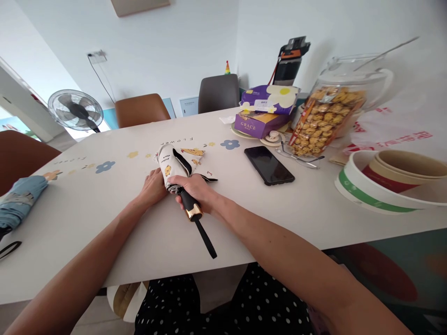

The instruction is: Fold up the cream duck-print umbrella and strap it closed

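A folding umbrella [168, 160] in white fabric with yellow duck prints and black edging lies on the table in front of me, its canopy loosely gathered and one flap spread to the right. Its black handle [190, 203] ends in a gold band, and a black strap points toward me. My right hand [195, 190] is wrapped round the umbrella where fabric meets handle, thumb on top. On the other side, my left hand [154, 187] presses against the canopy with bent fingers, partly hidden by the fabric.
A black phone [268, 165] and glasses [302, 158] lie to the right, near a jar of snacks [321, 116], tissue packs [268, 100], a bottle [288, 65] and paper bowls [377, 186]. At far left is a blue umbrella [23, 200]. Chairs [141, 110] and a fan [76, 109] stand beyond the white table [139, 242].
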### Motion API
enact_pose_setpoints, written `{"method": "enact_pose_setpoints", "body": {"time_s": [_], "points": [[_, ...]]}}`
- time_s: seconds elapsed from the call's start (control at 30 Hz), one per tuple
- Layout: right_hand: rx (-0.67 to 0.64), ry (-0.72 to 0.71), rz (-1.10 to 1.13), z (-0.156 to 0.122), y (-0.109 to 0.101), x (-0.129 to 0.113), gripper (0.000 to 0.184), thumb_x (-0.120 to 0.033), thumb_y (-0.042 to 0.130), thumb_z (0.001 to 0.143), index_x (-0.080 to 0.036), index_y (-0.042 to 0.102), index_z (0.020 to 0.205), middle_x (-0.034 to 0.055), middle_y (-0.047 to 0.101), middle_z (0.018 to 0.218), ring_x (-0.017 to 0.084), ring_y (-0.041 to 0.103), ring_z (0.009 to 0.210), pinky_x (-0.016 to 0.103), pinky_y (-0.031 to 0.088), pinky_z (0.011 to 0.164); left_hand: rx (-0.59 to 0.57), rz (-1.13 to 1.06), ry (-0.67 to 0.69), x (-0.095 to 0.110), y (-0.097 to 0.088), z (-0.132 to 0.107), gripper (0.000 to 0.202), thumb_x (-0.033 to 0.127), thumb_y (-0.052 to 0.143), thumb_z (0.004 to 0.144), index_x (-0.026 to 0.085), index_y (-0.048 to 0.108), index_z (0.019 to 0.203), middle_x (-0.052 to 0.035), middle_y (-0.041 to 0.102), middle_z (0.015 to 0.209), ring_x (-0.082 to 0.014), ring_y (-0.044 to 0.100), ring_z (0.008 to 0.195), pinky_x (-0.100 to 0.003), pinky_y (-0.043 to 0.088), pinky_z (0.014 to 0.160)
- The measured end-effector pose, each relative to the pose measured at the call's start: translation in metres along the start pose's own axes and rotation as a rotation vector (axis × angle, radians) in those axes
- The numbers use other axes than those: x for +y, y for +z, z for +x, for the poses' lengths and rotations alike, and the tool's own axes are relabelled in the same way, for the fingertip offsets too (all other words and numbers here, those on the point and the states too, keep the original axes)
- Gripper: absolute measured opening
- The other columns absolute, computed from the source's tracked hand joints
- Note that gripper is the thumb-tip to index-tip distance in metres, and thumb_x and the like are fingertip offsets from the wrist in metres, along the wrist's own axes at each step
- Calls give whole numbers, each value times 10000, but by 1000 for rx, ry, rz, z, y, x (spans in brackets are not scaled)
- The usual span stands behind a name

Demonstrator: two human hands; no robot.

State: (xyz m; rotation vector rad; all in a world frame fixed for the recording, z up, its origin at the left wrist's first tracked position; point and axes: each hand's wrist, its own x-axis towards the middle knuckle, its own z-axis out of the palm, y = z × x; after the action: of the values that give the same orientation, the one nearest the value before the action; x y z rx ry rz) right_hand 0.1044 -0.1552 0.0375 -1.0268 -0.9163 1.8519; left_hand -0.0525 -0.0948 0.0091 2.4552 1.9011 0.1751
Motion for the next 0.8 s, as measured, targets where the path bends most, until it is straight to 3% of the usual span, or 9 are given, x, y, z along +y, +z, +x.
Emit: {"method": "enact_pose_setpoints", "body": {"time_s": [0.53,0.8], "points": [[13,19,-21,-1,1,-2,235,-248,686,664,-117,493,694,19,546,578,104,501,389,208,384,294,-32,33,7,1,0,0,395,344,511,706,172,503,1062,-127,502,1084,-311,444,1054,-375,385,847],[17,38,-14,-2,2,-3,222,-238,678,664,-126,491,705,18,557,572,100,501,389,197,379,288,-10,6,-6,1,-3,0,274,292,497,691,171,547,933,-109,545,1045,-297,476,1020,-346,408,799]]}}
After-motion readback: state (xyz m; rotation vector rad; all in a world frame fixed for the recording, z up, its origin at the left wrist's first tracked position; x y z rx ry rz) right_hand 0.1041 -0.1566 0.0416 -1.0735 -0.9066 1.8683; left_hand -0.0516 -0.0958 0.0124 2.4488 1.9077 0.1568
